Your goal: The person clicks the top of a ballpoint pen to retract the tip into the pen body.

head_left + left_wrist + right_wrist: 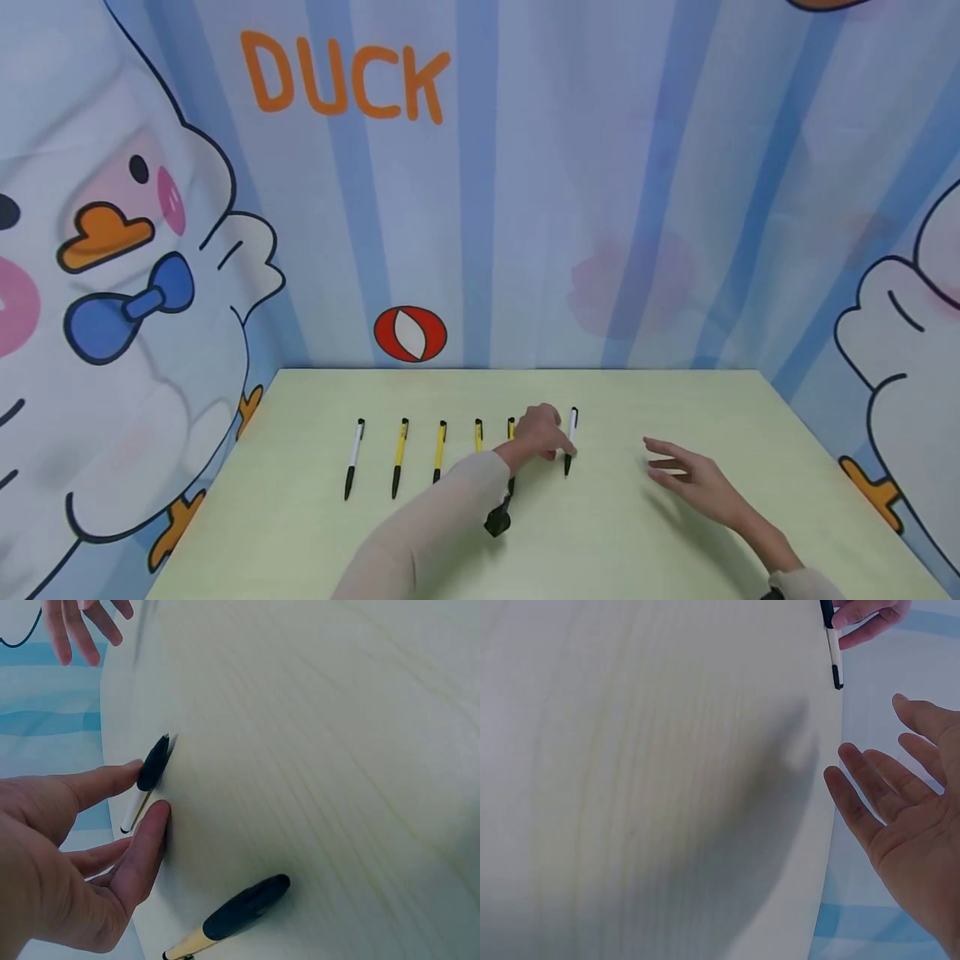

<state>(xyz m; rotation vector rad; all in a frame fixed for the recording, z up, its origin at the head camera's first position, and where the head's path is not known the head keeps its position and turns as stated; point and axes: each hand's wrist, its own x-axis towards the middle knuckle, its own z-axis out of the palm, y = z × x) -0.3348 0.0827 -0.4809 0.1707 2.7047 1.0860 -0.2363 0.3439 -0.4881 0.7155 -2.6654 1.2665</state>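
A white pen with a black grip [573, 427] lies at the right end of a row of pens. My left hand [540, 431] is over the table at this pen. In the left wrist view the thumb touches the pen's black grip [154, 763], while the index fingertip sits beside it with a gap. A yellow pen [512, 427] lies partly hidden under the left hand and wrist. My right hand [693, 483] hovers to the right of the row with its fingers extended, holding nothing; its palm shows in the right wrist view.
Further left in the row lie several yellow pens [401, 454] and another white pen [356, 454]; the left sleeve [427, 525] covers some lower ends. A pale table [637, 392] carries them. Behind it hangs a blue striped cloth [540, 208] with duck drawings.
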